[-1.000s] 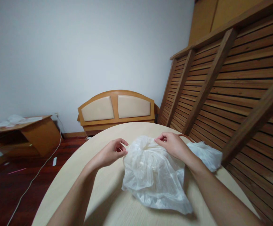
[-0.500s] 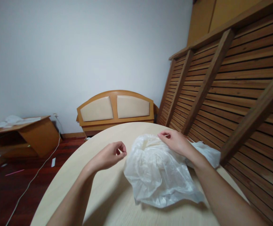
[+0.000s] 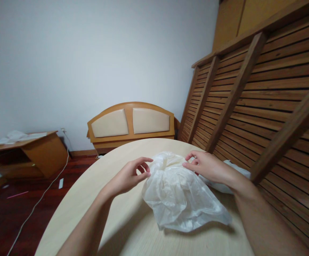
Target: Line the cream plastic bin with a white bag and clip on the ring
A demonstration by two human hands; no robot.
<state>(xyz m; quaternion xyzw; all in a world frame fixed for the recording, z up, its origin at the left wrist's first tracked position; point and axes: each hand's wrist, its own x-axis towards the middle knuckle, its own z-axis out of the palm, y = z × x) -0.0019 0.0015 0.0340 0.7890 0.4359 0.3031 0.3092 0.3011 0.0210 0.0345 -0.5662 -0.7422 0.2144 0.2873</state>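
Observation:
A crumpled, translucent white plastic bag (image 3: 179, 199) rests on the round pale table, bunched up at its top; what it holds, if anything, cannot be made out. At the bag's upper left edge is my left hand (image 3: 134, 173), fingers curved and parted, the tips at or just touching the plastic. On the opposite side my right hand (image 3: 204, 165) hovers by the upper right of the bag, thumb and fingers slightly apart with nothing visibly between them. A second white plastic bag (image 3: 237, 170) lies behind my right wrist, partly hidden by it.
The round table (image 3: 85, 199) curves away in front. Beyond it stands a wooden headboard (image 3: 129, 122) with cream panels. A slatted wooden frame (image 3: 239, 103) leans on the right. At left are a low wooden desk (image 3: 46, 153) and a white cable (image 3: 46, 192) on the dark red floor.
My left hand has moved right to the bag's edge, and its pinched fingers have spread. My right hand has shifted slightly right and down, its fingers parting. The bag has shifted slightly.

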